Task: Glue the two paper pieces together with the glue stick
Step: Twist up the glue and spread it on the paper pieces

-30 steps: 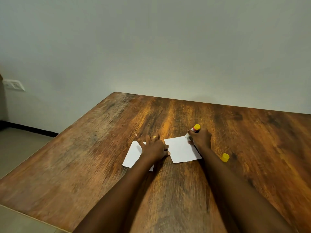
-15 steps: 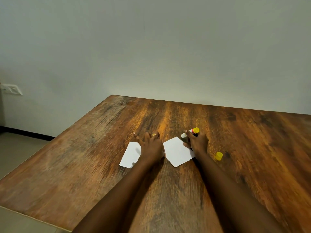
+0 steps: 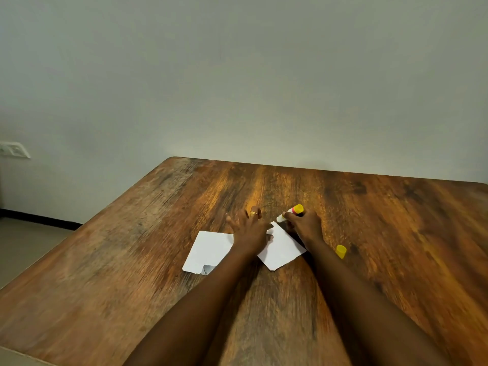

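Two white paper pieces lie side by side on the wooden table (image 3: 369,220). The left paper (image 3: 208,250) has a folded corner at its near edge. The right paper (image 3: 284,247) lies tilted. My left hand (image 3: 249,229) lies flat with spread fingers over the gap between them, covering the right paper's left edge. My right hand (image 3: 305,225) grips the uncapped glue stick (image 3: 291,212), white body with a yellow end, its tip at the far corner of the right paper. The yellow cap (image 3: 341,251) lies on the table just right of my right wrist.
A plain wall stands behind the table's far edge. The table's left edge runs diagonally, with the floor (image 3: 23,239) below it. A wall socket (image 3: 14,149) is at the far left.
The glue stick's tip has shifted slightly along the far edge of the right paper. My left hand stays pressed over the papers. The view has tilted a little.
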Available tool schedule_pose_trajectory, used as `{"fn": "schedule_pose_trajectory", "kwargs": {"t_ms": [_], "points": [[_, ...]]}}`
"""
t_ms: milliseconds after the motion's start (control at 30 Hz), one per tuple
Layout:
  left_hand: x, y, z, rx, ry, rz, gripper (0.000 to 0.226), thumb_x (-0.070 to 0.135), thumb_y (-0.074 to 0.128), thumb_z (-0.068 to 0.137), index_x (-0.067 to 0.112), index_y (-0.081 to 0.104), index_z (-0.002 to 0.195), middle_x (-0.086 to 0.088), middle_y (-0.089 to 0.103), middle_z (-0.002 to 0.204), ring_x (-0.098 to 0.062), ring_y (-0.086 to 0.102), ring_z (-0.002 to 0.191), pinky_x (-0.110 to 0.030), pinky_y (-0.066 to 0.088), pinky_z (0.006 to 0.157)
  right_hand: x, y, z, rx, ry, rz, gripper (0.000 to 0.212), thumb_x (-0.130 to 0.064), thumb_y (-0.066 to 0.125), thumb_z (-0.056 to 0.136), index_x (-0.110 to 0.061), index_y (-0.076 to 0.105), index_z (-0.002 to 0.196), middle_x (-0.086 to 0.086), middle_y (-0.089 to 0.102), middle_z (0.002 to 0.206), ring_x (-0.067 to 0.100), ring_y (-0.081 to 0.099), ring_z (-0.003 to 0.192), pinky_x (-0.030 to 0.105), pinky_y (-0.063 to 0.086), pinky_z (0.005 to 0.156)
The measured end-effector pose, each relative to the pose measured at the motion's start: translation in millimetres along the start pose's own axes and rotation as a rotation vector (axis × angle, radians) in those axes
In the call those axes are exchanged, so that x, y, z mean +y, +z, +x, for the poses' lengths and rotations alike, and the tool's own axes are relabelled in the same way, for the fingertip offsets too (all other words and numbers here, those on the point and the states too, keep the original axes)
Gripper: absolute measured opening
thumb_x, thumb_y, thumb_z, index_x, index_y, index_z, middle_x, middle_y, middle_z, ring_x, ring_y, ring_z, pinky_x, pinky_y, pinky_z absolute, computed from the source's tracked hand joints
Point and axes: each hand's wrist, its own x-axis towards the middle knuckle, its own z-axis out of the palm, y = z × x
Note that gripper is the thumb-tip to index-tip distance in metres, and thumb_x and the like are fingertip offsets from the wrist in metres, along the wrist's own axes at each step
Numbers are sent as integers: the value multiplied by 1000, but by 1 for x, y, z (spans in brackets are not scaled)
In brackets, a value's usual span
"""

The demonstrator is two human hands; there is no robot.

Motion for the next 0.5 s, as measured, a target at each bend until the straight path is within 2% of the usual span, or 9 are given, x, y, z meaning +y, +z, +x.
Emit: {"fn": "schedule_pose_trajectory", "kwargs": {"t_ms": [133,300,367,500], "points": [[-1,6,3,-3,2,-19,34,35,56,91,35,60,125,-6,21,156,-36,8,144,-68,1,109,-1,0,3,-59,-48,-35,15,-18,68,83,-3,66,88,14,69,88,28,67,83,31,52,70],[0,11,4,32,2,-45,31,31,59,90,33,64,120,-4,18,155,-37,9,142,-66,8,110,-2,2,7,-82,-80,-80,20,-18,68,82,1,68,88,16,70,86,20,61,72,21,43,53],[0,10,5,33,2,-58,30,30,60,90,32,64,119,-4,17,156,-37,8,142,-66,7,110,-4,2,9,-95,-79,-83,19,-17,68,82,1,68,89,15,70,86,19,60,71,19,40,52],[1,9,6,18,-12,-61,29,29,60,90,31,65,118,-5,18,155,-37,8,142,-66,4,109,-5,3,10,-117,-92,-114,19,-16,69,81,1,66,88,15,69,85,18,60,70,20,43,52]]}}
